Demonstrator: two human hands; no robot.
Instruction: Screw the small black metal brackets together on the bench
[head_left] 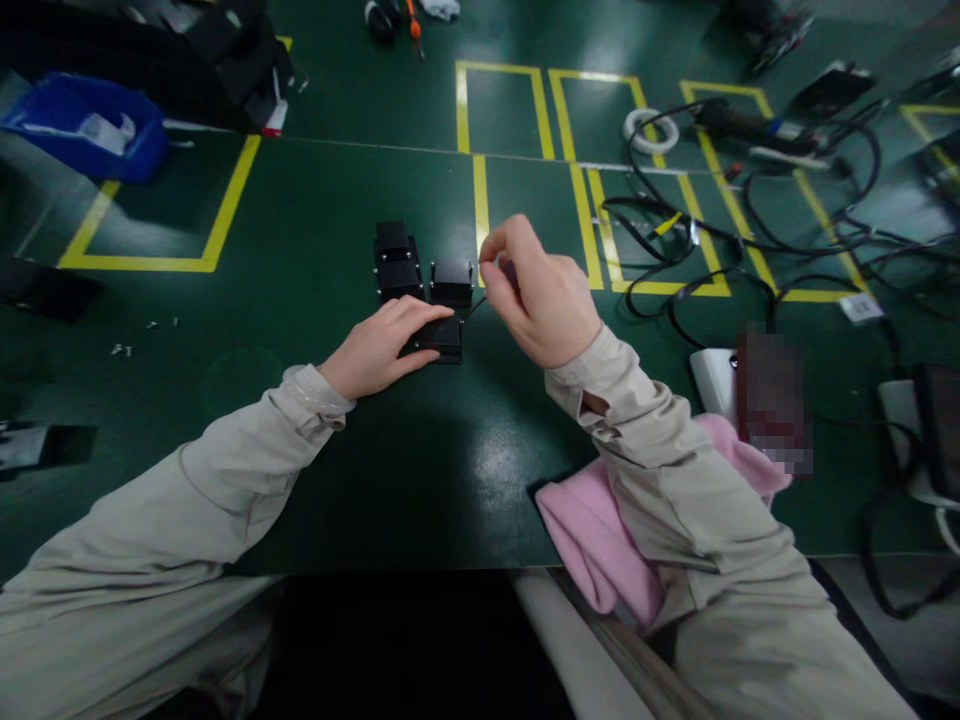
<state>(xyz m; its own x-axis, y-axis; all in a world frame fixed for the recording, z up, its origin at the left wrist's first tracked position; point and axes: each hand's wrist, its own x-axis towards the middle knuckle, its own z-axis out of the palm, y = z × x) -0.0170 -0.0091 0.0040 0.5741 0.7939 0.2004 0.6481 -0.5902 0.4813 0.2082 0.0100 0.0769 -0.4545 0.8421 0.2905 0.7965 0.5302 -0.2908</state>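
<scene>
In the head view my left hand (pixel 382 345) holds a small black block (pixel 444 340) against the green tabletop, fingers across its top and thumb at its near side. Pinched in my right hand (pixel 536 290) is a thin dark hex key (pixel 477 306). Its tip meets the right side of that block, by a small silver screw; most of the tool is hidden in my fingers. Just behind stands a second black block (pixel 451 280) with screws at its sides. More black blocks (pixel 396 262) sit together to the left of it, partly behind my left hand.
Loose screws (pixel 121 350) lie at left. A blue bin (pixel 90 125) stands at the far left. Black cables (pixel 720 250) and a white tape roll (pixel 651 131) lie at right. A pink cloth (pixel 600 540) hangs over the front edge under my right forearm.
</scene>
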